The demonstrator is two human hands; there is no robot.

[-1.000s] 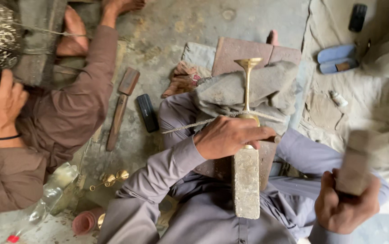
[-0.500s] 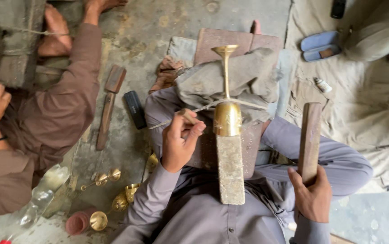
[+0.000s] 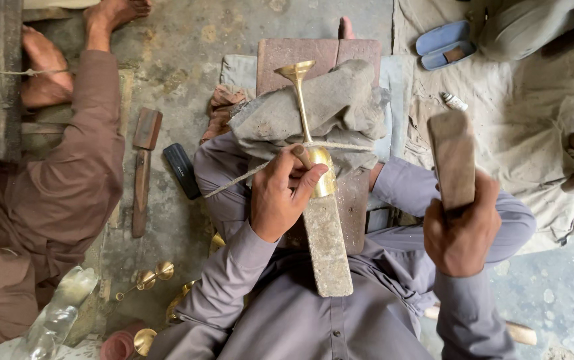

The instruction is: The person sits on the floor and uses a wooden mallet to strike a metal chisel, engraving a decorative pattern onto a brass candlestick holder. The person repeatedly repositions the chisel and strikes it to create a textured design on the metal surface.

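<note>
Brass goblet (image 3: 310,133) roped down, left hand (image 3: 280,197) pinching punch (image 3: 302,157), right hand (image 3: 462,233) gripping wooden mallet (image 3: 452,160)

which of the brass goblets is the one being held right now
The brass goblet lying across the padded block, steadied by the left hand. The other goblets lie loose on the floor, lower left, untouched.
</note>
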